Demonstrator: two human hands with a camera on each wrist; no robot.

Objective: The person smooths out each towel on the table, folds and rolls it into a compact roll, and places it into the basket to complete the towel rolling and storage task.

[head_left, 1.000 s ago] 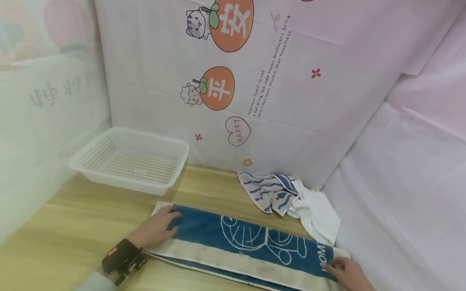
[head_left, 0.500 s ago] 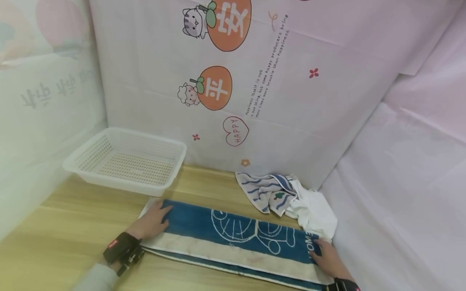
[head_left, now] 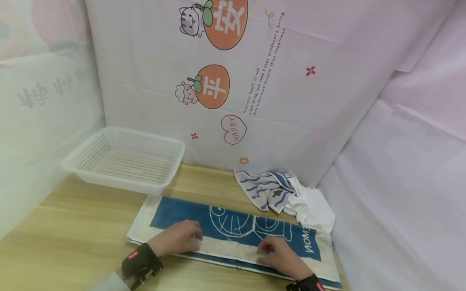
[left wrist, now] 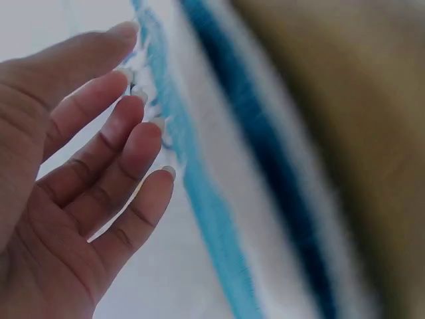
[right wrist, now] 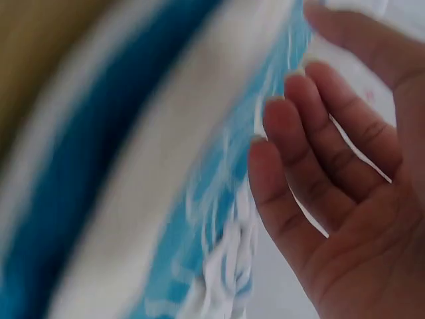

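A folded blue and cream towel [head_left: 233,242] with white line drawings lies in a long strip across the wooden surface. My left hand [head_left: 178,237] is over its front cream band, left of the middle; my right hand [head_left: 282,256] is over the same band, farther right. In the left wrist view the left hand [left wrist: 93,153] has its fingers loosely bent beside the towel [left wrist: 212,133], with nothing gripped. The right wrist view has the right hand [right wrist: 345,153] alike, fingers relaxed near the towel [right wrist: 153,173].
A white perforated basket [head_left: 127,184] stands at the back left. Behind the towel, at the back right, lie a crumpled striped cloth [head_left: 260,190] and a white cloth [head_left: 316,208]. Printed sheets [head_left: 153,81] hang as walls at the back and both sides.
Both hands have left the towel's ends and moved inward to its front band. The towel shifted slightly left in the view before that.
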